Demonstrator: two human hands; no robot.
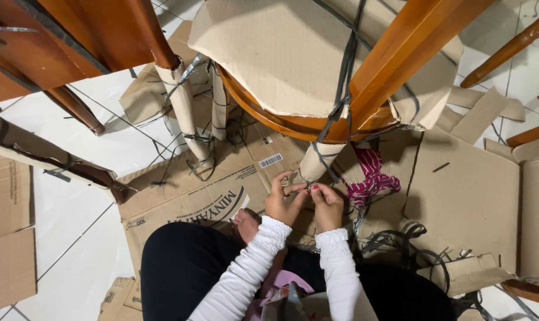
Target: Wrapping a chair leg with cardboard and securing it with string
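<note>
Brown corrugated cardboard covers most of this scene, and reading from the left, flattened pieces lie loose on the white tiled floor beside a dark wooden furniture part that has only scraps of dark strapping on it. Next come two chair legs already sleeved in cardboard and bound with dark plastic strap, so that part of the wrapping looks finished. In the middle, the round wooden chair seat is padded with a cardboard sheet crossed by strap, also apparently done. Below it stands the wrapped leg end, where the work is now: the left hand and the right hand meet just under it, fingertips pinched together on a thin dark strap at the bottom of the sleeve, touching each other and the cardboard. Whether the strap is being tightened or loosened there cannot be told. The person sits on a large flattened printed box, one bare foot tucked near the left wrist. Right of the hands lies a pink patterned cloth, then a tangle of loose strap, suggesting binding material remains at hand. At the far right, bare wooden rails show no cardboard, so by my judgement some pieces remain uncovered.
</note>
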